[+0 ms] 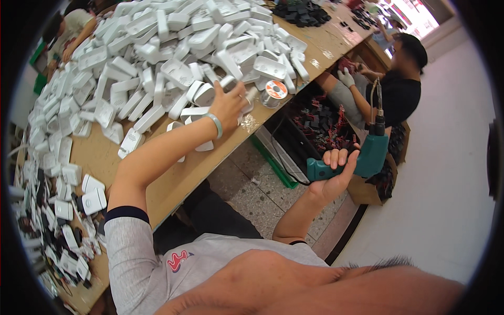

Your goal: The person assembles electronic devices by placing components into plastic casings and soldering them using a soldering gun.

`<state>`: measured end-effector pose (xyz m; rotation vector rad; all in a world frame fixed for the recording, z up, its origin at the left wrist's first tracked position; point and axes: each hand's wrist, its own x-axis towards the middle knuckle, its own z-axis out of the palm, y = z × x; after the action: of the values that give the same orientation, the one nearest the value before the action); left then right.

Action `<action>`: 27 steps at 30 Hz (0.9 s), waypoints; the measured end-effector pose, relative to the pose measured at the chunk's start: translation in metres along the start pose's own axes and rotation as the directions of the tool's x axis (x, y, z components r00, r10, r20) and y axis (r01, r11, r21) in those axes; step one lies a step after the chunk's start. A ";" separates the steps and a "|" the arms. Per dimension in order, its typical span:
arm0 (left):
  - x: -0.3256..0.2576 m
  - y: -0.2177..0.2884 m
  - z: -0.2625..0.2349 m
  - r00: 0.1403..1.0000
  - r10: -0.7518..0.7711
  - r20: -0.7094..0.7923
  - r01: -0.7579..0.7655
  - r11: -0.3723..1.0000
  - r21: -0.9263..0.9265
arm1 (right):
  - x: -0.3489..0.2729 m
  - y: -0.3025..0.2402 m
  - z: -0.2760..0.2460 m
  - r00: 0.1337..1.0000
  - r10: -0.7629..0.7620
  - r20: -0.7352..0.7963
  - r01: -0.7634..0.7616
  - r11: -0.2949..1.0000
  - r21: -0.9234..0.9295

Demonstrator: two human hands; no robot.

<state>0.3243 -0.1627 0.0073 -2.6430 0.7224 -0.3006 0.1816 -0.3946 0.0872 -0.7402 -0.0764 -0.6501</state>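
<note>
Right hand (334, 185) curled around teal soldering gun (371, 156) at three o'clock, left hand (229, 106) — fingers parted, hold unclear — among white cases (177, 73) near twelve

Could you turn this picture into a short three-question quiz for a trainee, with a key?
1. Which hand grips the teal tool?
2. True or false: the spool with the orange-and-white label stands on the floor.
3. The casings heaped by the left hand are mostly: A black; B white; C green.

Key:
1. The right hand.
2. False; it stands on the table, near its edge.
3. B.
</note>
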 end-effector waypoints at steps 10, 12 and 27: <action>-0.108 -0.079 0.026 0.962 -0.273 -0.020 0.270 0.959 -0.081 | -0.016 0.012 0.016 0.998 0.057 0.039 -0.057 0.998 0.018; -0.123 -0.085 0.029 0.938 -0.343 -0.048 0.339 0.938 -0.068 | -0.020 0.017 0.023 0.996 0.078 0.044 -0.079 0.997 0.021; -0.251 -0.133 0.011 0.937 -0.328 0.123 0.342 0.932 -0.120 | -0.078 0.059 0.072 0.872 0.410 0.268 -0.420 0.907 -0.023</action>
<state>0.1742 0.0785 0.0268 -2.8880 0.2624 -0.2121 0.1640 -0.2742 0.0828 -0.7755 -0.1710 -0.1322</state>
